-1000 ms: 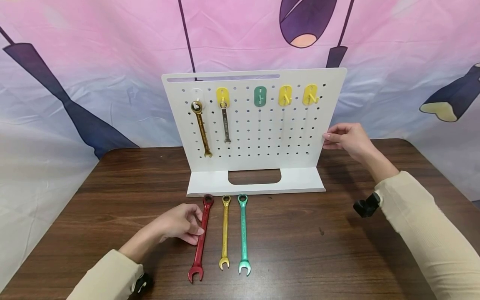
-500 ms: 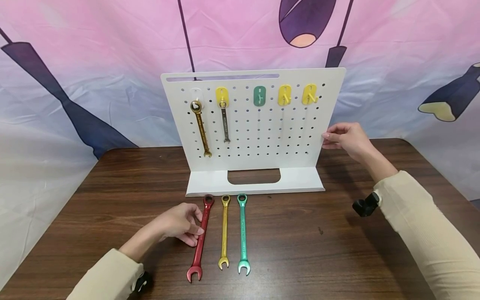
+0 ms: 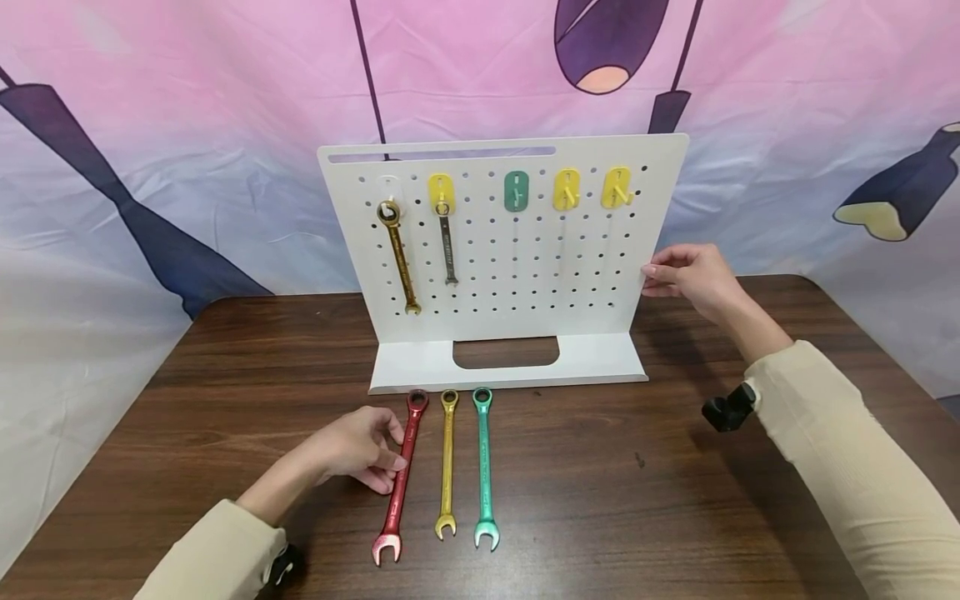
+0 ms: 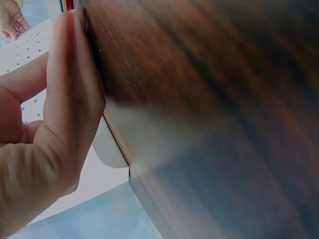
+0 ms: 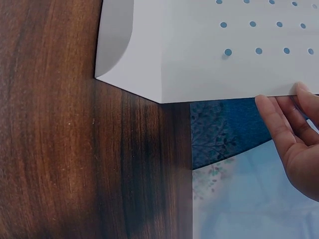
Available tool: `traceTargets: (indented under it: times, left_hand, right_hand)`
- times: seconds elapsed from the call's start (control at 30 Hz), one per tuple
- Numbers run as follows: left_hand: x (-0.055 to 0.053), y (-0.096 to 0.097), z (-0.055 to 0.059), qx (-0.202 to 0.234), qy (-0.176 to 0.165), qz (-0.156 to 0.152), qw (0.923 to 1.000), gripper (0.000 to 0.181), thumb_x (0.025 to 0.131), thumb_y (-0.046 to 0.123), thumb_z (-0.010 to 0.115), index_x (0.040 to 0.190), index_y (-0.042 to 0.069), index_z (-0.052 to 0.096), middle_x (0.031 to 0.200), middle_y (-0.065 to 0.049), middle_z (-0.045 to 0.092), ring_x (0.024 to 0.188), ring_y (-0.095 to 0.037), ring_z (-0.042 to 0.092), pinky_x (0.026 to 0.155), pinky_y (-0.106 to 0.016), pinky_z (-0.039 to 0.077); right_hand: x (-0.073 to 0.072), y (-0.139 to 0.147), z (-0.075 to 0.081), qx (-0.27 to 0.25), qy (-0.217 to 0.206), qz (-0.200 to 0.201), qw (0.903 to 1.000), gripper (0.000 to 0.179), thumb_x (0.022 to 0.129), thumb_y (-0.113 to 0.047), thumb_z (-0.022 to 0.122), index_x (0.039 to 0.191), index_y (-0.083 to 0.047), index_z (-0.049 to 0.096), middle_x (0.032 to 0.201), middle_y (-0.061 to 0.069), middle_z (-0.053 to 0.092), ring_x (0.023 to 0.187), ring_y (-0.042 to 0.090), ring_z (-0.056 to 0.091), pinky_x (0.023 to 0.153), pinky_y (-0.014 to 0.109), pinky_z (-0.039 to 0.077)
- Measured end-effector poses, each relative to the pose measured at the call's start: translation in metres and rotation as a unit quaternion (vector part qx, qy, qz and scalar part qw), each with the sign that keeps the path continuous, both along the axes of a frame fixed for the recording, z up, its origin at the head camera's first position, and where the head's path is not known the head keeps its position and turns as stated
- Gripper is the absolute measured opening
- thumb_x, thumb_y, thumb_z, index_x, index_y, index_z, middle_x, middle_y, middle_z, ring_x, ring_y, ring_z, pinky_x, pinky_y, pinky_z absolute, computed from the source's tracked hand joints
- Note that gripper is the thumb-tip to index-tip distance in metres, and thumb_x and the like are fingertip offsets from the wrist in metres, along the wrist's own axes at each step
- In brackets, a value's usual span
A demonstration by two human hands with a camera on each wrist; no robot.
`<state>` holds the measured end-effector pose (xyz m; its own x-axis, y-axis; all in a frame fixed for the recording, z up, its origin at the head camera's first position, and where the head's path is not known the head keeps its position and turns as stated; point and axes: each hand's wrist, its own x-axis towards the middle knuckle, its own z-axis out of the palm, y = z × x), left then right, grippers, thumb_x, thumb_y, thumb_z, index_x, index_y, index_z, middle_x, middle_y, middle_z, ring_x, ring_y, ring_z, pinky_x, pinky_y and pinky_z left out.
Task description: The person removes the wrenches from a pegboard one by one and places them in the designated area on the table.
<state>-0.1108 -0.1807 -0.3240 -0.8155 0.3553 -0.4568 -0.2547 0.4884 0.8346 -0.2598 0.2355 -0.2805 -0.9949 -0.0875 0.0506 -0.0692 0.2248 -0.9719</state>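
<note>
My left hand [image 3: 358, 450] pinches the shaft of a red combination wrench [image 3: 396, 508], which lies on the table with its open end towards me. The left wrist view shows the fingers of this hand [image 4: 70, 99] close up, and only a sliver of red by the fingertips. My right hand [image 3: 697, 279] holds the right edge of a white pegboard stand [image 3: 480, 325] between thumb and fingers, as the right wrist view of this hand [image 5: 299, 139] confirms. A yellow wrench [image 3: 447, 467] and a green wrench [image 3: 484, 467] lie beside the red one.
On the pegboard hang a bronze-coloured wrench [image 3: 401, 262] and a smaller grey wrench [image 3: 447, 246]. To their right, a green hook [image 3: 517, 192] and two yellow hooks [image 3: 566, 190] bear nothing. A printed cloth [image 3: 225, 167] hangs behind the wooden table [image 3: 585, 492].
Both hands keep their grips. Everything sits slightly further left in the head view, as if the camera shifted a little.
</note>
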Motion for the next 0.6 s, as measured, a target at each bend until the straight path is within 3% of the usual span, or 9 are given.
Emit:
traceTargets:
  times: [0.6]
  left_hand:
    - [0.0002, 0.0002, 0.0007, -0.002, -0.004, 0.001, 1.0, 0.02, 0.081, -0.013, 0.059, 0.091, -0.007, 0.043, 0.063, -0.013, 0.054, 0.053, -0.017, 0.058, 0.053, -0.033, 0.057]
  right_hand:
    - [0.0006, 0.0005, 0.0004, 0.009, 0.0, 0.0, 1.0, 0.008, 0.086, -0.006, 0.062, 0.084, 0.002, 0.064, 0.084, 0.006, 0.061, 0.073, 0.019, 0.066, 0.076, 0.037, 0.056]
